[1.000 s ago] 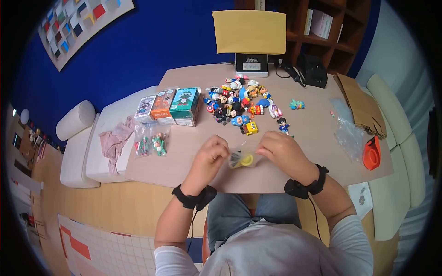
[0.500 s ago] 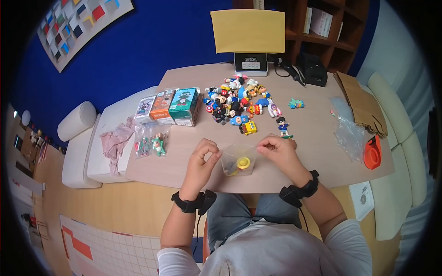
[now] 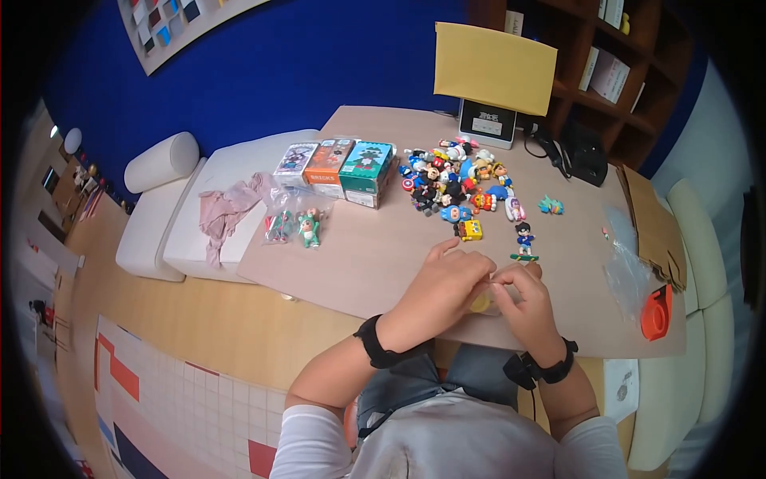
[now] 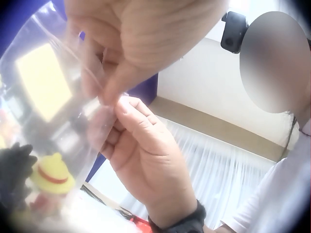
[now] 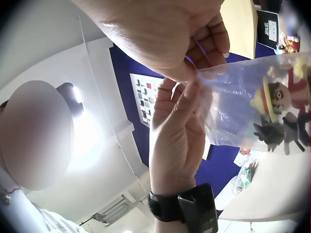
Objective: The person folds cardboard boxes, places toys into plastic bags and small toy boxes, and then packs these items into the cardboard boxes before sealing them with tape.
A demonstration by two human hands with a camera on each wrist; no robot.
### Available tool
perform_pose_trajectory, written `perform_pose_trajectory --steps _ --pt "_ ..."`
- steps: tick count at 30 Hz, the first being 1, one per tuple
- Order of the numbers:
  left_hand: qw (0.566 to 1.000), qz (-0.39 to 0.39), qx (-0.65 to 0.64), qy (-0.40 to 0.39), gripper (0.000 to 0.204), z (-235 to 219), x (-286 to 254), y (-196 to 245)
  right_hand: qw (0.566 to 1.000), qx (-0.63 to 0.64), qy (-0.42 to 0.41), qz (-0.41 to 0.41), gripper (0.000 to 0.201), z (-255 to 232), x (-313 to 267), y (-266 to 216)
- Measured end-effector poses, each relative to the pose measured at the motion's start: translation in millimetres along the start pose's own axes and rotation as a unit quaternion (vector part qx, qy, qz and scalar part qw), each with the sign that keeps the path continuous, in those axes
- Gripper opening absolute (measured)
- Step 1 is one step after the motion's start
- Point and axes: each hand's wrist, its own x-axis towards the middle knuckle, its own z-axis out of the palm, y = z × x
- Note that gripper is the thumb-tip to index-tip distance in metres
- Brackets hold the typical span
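A clear plastic bag (image 5: 228,109) hangs from both hands, its top edge pinched between thumbs and fingers. Inside it are a figure with a yellow hat (image 4: 52,175) with a red band, and a dark spiky piece (image 5: 269,135). My left hand (image 3: 443,289) and my right hand (image 3: 528,307) meet at the bag's edge over the front of the table, fingertips close together. From the head view the hands hide most of the bag, and a bit of yellow (image 3: 480,303) shows beneath them.
Behind the hands lies a pile of small figures (image 3: 451,180), with a dark-haired figure (image 3: 523,238) nearer. Boxes (image 3: 367,169) and bagged green figures (image 3: 309,227) are at left. Plastic wrap (image 3: 626,267), an orange item (image 3: 656,313) and cardboard (image 3: 650,231) lie at right.
The hands were apart, holding the bag's top spread between them; now they are together at one part of its edge. The head view has turned, shifting the table's contents rightward.
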Motion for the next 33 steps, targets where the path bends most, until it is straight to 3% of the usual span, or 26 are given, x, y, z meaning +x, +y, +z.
perform_pose_trajectory --steps 6,8,14,17,20,23,27,33 --pt "0.999 0.029 0.037 -0.019 0.014 -3 -3 2 1.000 0.014 0.019 -0.016 0.006 -3 -9 2" --pt "0.998 0.022 0.049 -0.027 0.014 -11 -6 1 0.998 0.042 0.036 0.017 0.006 -7 -16 9" --pt "0.998 -0.057 0.022 -0.013 0.014 -20 -35 -16 0.993 0.087 0.035 0.066 0.006 -18 -23 9" --pt "0.997 -0.074 -0.014 0.026 0.015 -16 -48 -24 0.989 0.110 0.017 0.092 0.005 -18 -24 7" --pt "0.977 -0.077 -0.143 0.138 0.017 -3 -58 -31 0.977 0.167 -0.017 0.131 0.003 -19 -24 8" --pt "0.887 -0.127 -0.355 0.266 0.018 6 -60 -42 0.956 0.243 0.016 0.166 0.005 -12 -29 22" --pt "0.869 -0.195 -0.298 0.345 0.016 -18 -54 -92 0.913 0.321 0.048 0.247 0.008 -22 -47 38" --pt "0.837 -0.293 -0.247 0.391 0.012 -79 -38 -171 0.883 0.297 0.117 0.343 0.009 -51 -108 83"
